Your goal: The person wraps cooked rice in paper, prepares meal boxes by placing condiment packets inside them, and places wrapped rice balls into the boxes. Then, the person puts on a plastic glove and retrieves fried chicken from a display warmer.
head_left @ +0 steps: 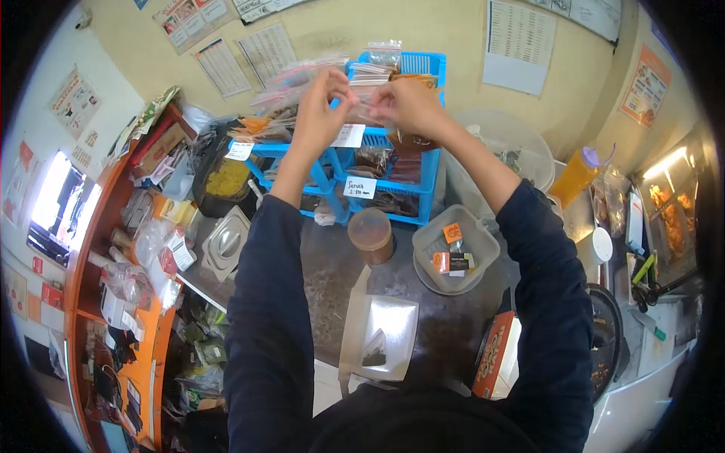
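From where I sit, the biggest thing in my view is the dark surface point(325, 272). At its far side the blue racks point(433, 170) hold rows of small packets. Nearer me are a clear tub point(485, 264) with orange-labelled packs inside, and an open box point(400, 325).

Above the racks I have both hands raised, close together. The left hand point(321, 109) has its thumb and forefinger nearly closed, pinching the bag point(360, 113) from one side. The right hand point(411, 106) is curled, its fingertips drawn together on the other side. Below them on the surface stands a jar point(371, 238), just beside the tub. A small packet point(374, 352) lies in the box.

The bag hangs between my fingertips, in front of the packets. I judge it light, thin and limp, likely slippery and quick to crease; it should not break but could tear if tugged. I would take it by its upper edge, one pinch at each side, and squeeze lightly.

The bag is clear and blurred, so I can't make out its outline or opening. The right hand's back covers most of its grip, and I can't tell whether the brown patch beneath belongs to the bag or the racks.
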### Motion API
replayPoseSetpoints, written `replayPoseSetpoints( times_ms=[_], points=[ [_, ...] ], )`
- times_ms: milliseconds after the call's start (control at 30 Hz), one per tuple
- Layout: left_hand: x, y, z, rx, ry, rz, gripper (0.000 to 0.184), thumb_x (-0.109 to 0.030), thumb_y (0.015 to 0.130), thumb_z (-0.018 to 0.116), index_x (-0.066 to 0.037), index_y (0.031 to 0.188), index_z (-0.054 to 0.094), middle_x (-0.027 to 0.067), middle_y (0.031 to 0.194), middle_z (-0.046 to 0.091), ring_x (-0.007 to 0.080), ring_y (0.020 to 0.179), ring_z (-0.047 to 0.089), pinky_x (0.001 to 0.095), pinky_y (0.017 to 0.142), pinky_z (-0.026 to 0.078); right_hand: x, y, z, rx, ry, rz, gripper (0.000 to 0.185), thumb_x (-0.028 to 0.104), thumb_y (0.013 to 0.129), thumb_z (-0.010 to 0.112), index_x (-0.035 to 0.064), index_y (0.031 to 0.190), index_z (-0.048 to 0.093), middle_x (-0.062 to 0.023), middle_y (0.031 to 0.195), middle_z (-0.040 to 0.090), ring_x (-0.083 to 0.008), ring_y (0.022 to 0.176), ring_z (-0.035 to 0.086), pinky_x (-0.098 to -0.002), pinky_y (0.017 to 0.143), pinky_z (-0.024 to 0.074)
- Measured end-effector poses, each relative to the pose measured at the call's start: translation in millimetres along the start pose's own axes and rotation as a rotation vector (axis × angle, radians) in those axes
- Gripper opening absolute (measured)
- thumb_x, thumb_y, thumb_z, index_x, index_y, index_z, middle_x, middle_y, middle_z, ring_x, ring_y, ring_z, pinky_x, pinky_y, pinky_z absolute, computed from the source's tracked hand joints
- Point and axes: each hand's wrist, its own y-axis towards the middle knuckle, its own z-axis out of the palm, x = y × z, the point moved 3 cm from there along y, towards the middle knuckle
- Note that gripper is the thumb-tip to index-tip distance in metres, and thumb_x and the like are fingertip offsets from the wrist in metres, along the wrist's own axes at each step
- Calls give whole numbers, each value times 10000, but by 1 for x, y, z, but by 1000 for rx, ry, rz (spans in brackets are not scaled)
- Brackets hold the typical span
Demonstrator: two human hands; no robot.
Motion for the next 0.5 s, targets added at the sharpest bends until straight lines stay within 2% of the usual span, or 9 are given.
replayPoseSetpoints(
  times_ms=[67,100,167,200,267,300,367,433,500],
  points=[
    [-4,6,0,-69,-47,59,320,-14,809,653,-18,1079,482,54,877,602,130,874,613,259,772,479,14,-1,-16,-151,-25,-80,197,240,754,699,66,846,685,-109,756,671,-232,692,648,-329,647,494],
    [-6,3,0,-54,-155,5,344,-12,808,655,-14,1103,479,63,909,605,128,881,610,259,776,479,23,-1,-28,-227,-39,-121,200,245,756,696,67,846,687,-112,759,670,-233,688,647,-330,647,495],
    [-48,-1,-8,-14,-374,-110,393,-9,806,659,-8,1152,474,79,975,610,124,895,603,260,784,479,46,-6,-54,-211,-118,-204,199,260,778,683,77,858,694,-96,764,675,-208,690,652,-327,647,496],
    [-64,-4,-11,7,-261,13,373,-16,791,664,-8,1127,502,83,938,626,132,859,608,263,758,479,59,-13,-66,-193,-149,-231,200,267,789,677,82,864,697,-88,767,678,-196,690,654,-325,647,496],
    [-90,-30,-10,59,-60,210,337,-30,760,673,-7,1075,558,91,866,657,147,787,619,269,705,479,85,-47,-80,64,202,0,206,275,832,655,77,862,702,-45,761,676,-144,710,648,-290,651,491],
    [-105,-51,-7,122,-48,131,303,-33,757,672,2,1042,576,94,861,665,156,790,628,272,711,484,119,-76,-99,57,146,-124,183,197,814,647,32,869,702,-104,708,664,-175,608,615,-297,600,485],
    [-140,-97,-1,243,-23,-3,238,-39,751,671,18,975,612,101,850,680,173,796,646,279,721,494,149,-126,-113,18,115,-284,231,188,802,654,-39,840,680,-185,701,648,-251,595,608,-315,595,477],
    [-165,-156,10,348,0,-20,135,-26,770,633,-18,905,635,137,787,657,253,784,652,310,675,492,133,-184,-112,-16,-59,-169,285,276,837,654,-6,794,665,-102,720,632,-193,655,606,-282,604,453],
    [-179,-217,24,452,-69,-279,74,-35,789,625,-26,862,624,149,785,635,312,771,633,324,646,480,124,-252,-116,22,-185,179,291,301,866,640,41,735,644,12,648,573,-72,589,520,-224,540,381]
  ],
)
